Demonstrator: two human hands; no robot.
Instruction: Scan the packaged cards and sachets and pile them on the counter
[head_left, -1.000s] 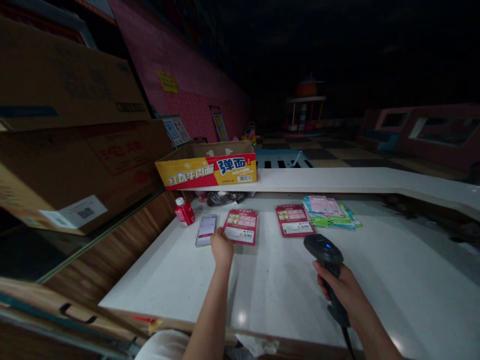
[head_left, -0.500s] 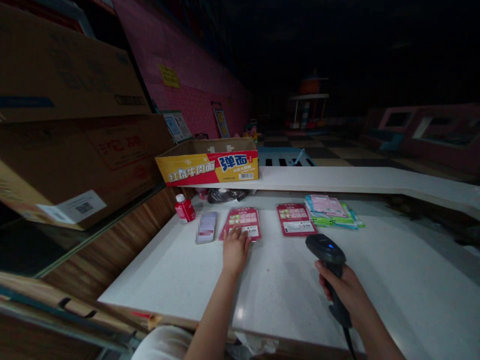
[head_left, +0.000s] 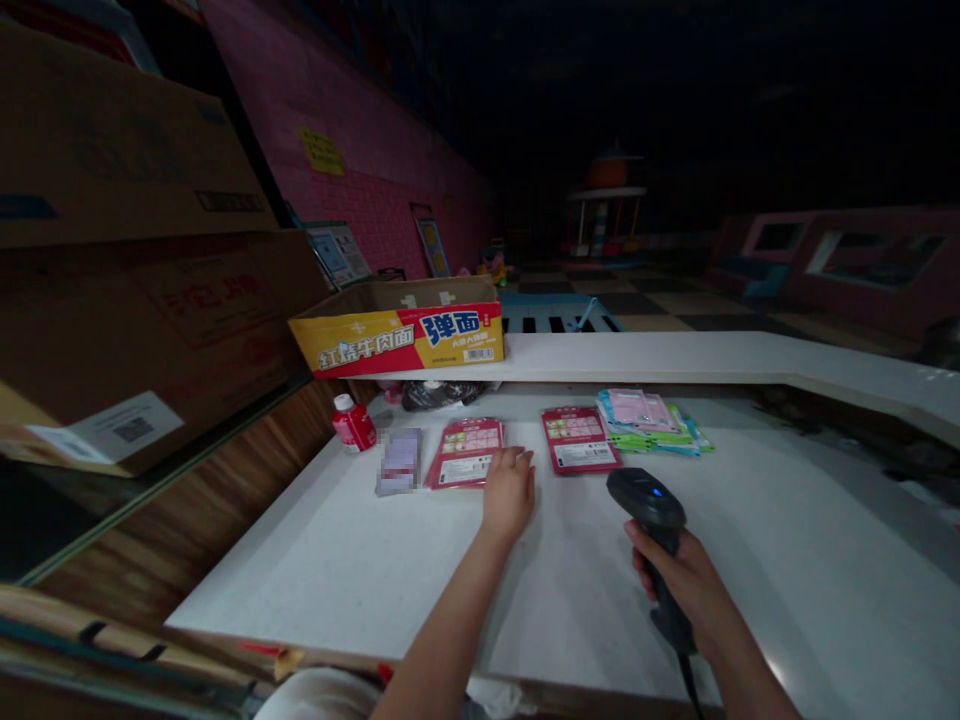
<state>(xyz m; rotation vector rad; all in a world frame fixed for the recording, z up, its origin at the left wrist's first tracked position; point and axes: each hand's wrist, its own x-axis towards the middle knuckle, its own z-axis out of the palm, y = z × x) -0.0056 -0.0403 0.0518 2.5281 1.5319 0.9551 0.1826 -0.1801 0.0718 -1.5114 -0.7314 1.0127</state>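
Observation:
My right hand is wrapped around the handle of a black barcode scanner, which has a blue light on top and a cable hanging below. Close to the right edge of a stack of red flat packets, my left hand hovers or rests with loosely bent fingers, holding nothing that I can see. Its fingertips partly cover that stack's corner. A second set of red packets lies to the right of it, barcode label facing up. Beside these are pink, green and blue packets in a loose pile.
A phone and a small red bottle stand left on the white counter. An open yellow-and-red noodle carton sits on the raised ledge. Large cardboard boxes are stacked at the left.
My left hand has come off the top of the left red stack and shifted right to its edge. The scanner stays in my right hand, and the view has turned slightly.

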